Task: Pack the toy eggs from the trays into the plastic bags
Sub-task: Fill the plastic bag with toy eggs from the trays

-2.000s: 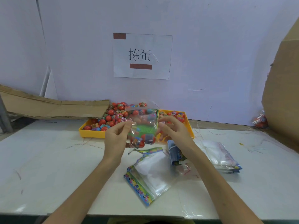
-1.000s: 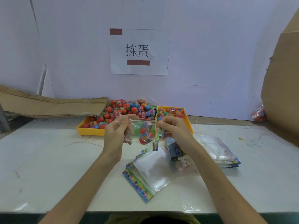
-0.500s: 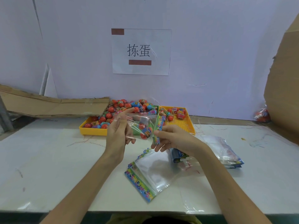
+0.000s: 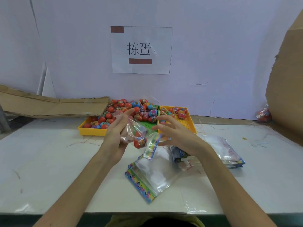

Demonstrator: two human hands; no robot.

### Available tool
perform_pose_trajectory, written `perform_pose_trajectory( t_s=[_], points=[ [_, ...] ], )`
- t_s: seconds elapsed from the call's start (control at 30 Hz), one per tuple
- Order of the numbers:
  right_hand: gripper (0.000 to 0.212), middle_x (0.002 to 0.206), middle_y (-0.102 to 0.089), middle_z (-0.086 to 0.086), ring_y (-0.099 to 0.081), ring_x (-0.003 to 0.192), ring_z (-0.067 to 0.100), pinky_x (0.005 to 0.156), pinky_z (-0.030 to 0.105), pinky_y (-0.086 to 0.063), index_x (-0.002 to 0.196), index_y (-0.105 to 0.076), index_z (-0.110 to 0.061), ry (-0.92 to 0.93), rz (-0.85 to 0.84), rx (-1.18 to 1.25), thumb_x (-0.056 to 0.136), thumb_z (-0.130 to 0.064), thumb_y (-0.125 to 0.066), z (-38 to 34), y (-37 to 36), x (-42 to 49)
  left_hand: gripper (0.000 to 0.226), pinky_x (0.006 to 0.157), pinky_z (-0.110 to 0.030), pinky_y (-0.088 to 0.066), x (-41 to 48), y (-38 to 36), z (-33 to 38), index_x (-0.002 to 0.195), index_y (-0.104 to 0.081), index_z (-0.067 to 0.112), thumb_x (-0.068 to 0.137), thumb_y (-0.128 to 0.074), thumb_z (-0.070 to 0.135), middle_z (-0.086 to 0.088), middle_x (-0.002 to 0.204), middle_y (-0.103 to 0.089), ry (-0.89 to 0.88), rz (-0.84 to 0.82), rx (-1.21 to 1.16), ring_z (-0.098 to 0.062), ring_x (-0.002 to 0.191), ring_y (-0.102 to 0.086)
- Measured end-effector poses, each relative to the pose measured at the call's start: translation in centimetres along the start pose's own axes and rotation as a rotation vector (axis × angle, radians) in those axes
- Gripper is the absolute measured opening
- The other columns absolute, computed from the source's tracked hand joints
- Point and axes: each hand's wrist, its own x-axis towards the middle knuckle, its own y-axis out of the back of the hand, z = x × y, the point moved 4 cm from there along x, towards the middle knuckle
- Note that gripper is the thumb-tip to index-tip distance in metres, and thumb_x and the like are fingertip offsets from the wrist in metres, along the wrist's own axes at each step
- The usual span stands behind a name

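Clear plastic, a bag (image 4: 139, 136) with a few toy eggs (image 4: 139, 142) hangs between the hands above the desk (image 4: 49, 161), its long axis slanting down toward the right. The left hand (image 4: 117, 133) holds it against straight fingers (the nearer one); the right hand (image 4: 176, 133) is spread, just beside its printed edge. Trays (image 4: 91, 131) of eggs sit beyond, empty bags (image 4: 147, 176) below, a pale wall behind.

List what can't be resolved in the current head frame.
- Egg count in the held bag: head view, motion blur and glare.
- Left hand grip on the bag: film covers its fingers.
- Green tray: mostly behind hands and bag.
- Egg label print: too small.
- Red bundle far right: partly behind cardboard.
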Motion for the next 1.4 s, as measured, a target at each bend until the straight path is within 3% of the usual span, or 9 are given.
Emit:
perform_pose_trajectory(
  t_s=[0.1,0.23,0.33,0.43,0.6,0.83,1.0,1.2,1.4],
  points=[
    [0.047,0.119,-0.071,-0.002,-0.071,0.105,0.015,0.085,0.031,-0.058,0.131,-0.059,-0.031,0.049,-0.013,-0.089,0.091,-0.054,-0.064,-0.2,-0.4,-0.2,0.029,0.081,-0.043,-0.056,-0.5,-0.7,-0.4,0.117,-0.075,0.029,0.090,-0.066,0.035,-0.014,0.113,-0.063,0.095,-0.104,0.049,-0.038,0.105,-0.053],
    [0.026,0.107,-0.075,-0.001,-0.072,0.098,0.017,0.083,0.031,-0.059,0.115,-0.071,-0.022,0.107,-0.071,-0.255,0.099,-0.040,-0.061,-0.4,-1.3,-0.3,0.043,0.071,-0.035,-0.062,-1.1,-1.6,-0.7,0.124,-0.071,0.025,0.083,-0.071,0.038,-0.015,0.123,-0.068,0.152,-0.210,0.094,-0.028,0.104,-0.071],
    [0.020,0.099,-0.077,0.002,-0.072,0.089,0.017,0.077,0.028,-0.058,0.113,-0.073,-0.021,0.089,-0.110,-0.301,0.099,-0.031,-0.064,-0.3,-1.4,-0.3,0.048,0.071,-0.031,-0.059,-1.0,-1.5,-0.8,0.132,-0.066,0.021,0.087,-0.069,0.036,-0.008,0.099,-0.072,0.136,-0.199,0.128,-0.018,0.089,-0.072],
    [0.011,0.094,-0.077,0.001,-0.071,0.082,0.015,0.073,0.027,-0.058,0.104,-0.075,-0.020,0.086,-0.078,-0.263,0.097,-0.024,-0.068,-0.1,-1.1,-0.2,0.030,0.087,-0.041,-0.056,-0.5,-1.0,-0.9,0.119,-0.073,0.032,0.092,-0.068,0.042,-0.012,0.125,-0.066,0.111,-0.118,0.204,-0.031,0.116,-0.062],
    [0.005,0.084,-0.073,0.004,-0.071,0.077,0.019,0.065,0.030,-0.060,0.089,-0.072,-0.016,0.151,0.087,-0.092,0.094,-0.016,-0.071,-0.1,-0.1,0.4,0.068,0.088,-0.049,-0.059,-0.4,-0.8,-1.6,0.134,-0.058,0.028,0.079,-0.065,0.067,-0.012,0.124,-0.066,0.168,-0.122,0.383,-0.033,0.111,-0.068],
    [0.013,0.082,-0.071,-0.002,-0.067,0.076,0.015,0.066,0.026,-0.058,0.088,-0.062,-0.008,0.200,0.188,-0.090,0.090,-0.010,-0.075,-0.2,0.6,0.6,0.019,0.088,-0.044,-0.059,-0.5,-0.7,-2.5,0.098,-0.077,0.018,0.081,-0.082,0.027,-0.009,0.095,-0.074,0.095,-0.125,0.462,-0.031,0.101,-0.070],
    [0.023,0.094,-0.070,0.002,-0.066,0.082,0.023,0.071,0.032,-0.056,0.107,-0.063,-0.007,0.207,0.081,-0.164,0.090,-0.016,-0.076,-0.3,-0.3,0.3,0.026,0.095,-0.060,-0.050,-0.6,-0.9,-2.0,0.097,-0.075,0.009,0.074,-0.073,0.020,-0.027,0.101,-0.069,0.011,-0.127,0.535,-0.047,0.101,-0.066],
    [0.019,0.076,-0.071,-0.001,-0.065,0.069,0.022,0.070,0.038,-0.058,0.102,-0.068,-0.015,0.280,0.131,-0.233,0.087,-0.011,-0.078,-0.5,-0.3,0.2,0.018,0.077,-0.031,-0.057,-0.3,-0.7,-2.4,0.083,-0.078,0.009,0.067,-0.078,0.017,-0.009,0.082,-0.073,0.041,-0.128,0.530,-0.022,0.079,-0.071],
    [0.017,0.076,-0.068,0.017,-0.070,0.070,0.033,0.070,0.047,-0.061,0.095,-0.069,-0.020,0.281,0.200,-0.258,0.088,-0.005,-0.075,-0.4,0.0,0.5,0.034,0.081,-0.034,-0.060,-0.5,-0.9,-3.2,0.101,-0.070,-0.001,0.094,-0.068,0.032,-0.005,0.085,-0.069,0.084,-0.139,0.530,-0.019,0.084,-0.070]
  ],
)
